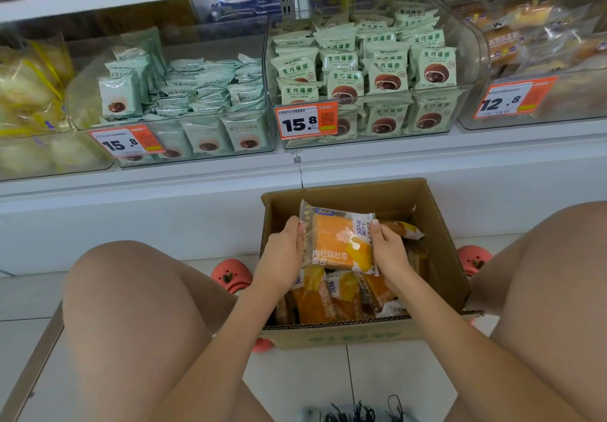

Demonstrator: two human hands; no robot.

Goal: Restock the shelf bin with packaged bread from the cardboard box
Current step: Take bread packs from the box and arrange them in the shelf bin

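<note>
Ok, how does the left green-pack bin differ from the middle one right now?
The left bin is part full, its green packs mostly lying flat in a loose pile; the middle bin is packed, its green packs standing upright in rows. The left packs look paler, the middle ones brighter. Both are clear bins with a 15.8 price tag.

Orange bread in a clear-and-white packet [340, 241]; brown box [440, 241]; pale green packs [433, 68]; orange price tags [307, 122]; pink shoes [231, 275].
</note>
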